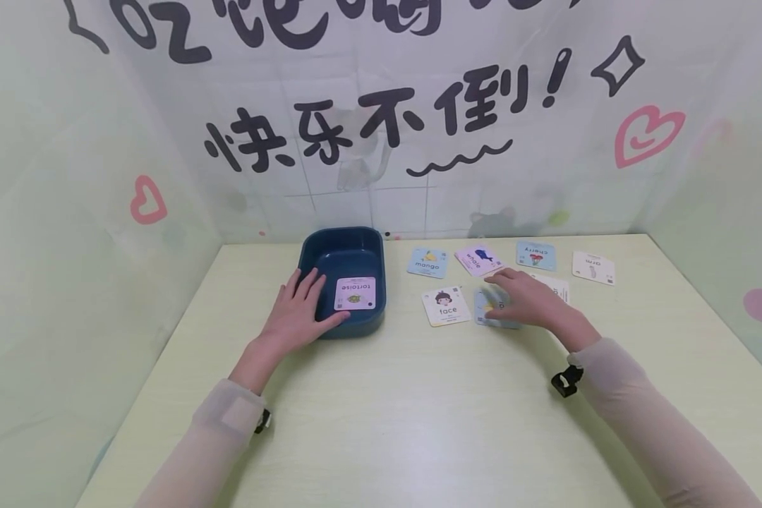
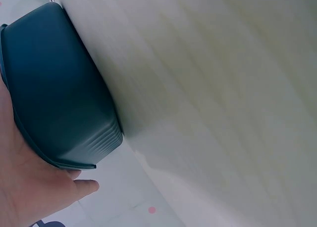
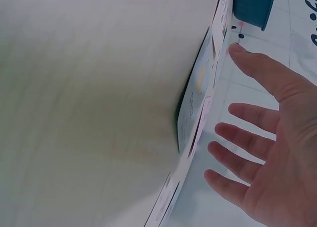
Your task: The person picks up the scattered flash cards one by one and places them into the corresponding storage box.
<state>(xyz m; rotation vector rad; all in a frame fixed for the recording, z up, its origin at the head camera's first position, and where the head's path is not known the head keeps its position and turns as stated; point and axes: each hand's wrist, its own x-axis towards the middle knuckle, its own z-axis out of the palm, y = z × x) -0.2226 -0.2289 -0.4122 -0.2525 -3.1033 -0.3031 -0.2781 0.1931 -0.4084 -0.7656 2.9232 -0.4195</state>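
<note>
A: Where is the left hand point(image 1: 295, 310)?

B: At the dark blue, round-cornered rectangular plastic bin point(image 1: 362, 327), its fingers spread over the left rim and its thumb out across the near rim. The bin stands by the far edge of the pale, wood-grained worktop point(image 1: 394, 423), left of the middle.

A: Does it hold anything?

B: A square pinkish-purple card point(image 1: 355, 293) marked "tortoise", lying flat toward the bin's near right corner, its print upside down to the wearer.

A: And the right hand point(image 1: 525, 296)?

B: It hovers above a square light blue card point(image 1: 490, 300) right of the worktop's middle. The fingers are loosely bent and a little apart, the thumb well clear of them; the right wrist view shows a gap between fingertips and cards. Part of that card's word is covered, so I cannot read it.

A: What lies around it?

B: Just left, a square white "face" card point(image 1: 446, 307). Along the worktop's far edge, left to right: a light blue "mango" card point(image 1: 427, 262), a purple "whale" card point(image 1: 479, 259), an upside-down light blue "cherry" card point(image 1: 536, 255) and, nearest the far right corner, a white "arm" card point(image 1: 593, 268). Another white card point(image 1: 555, 286) is partly hidden behind the right hand.
</note>
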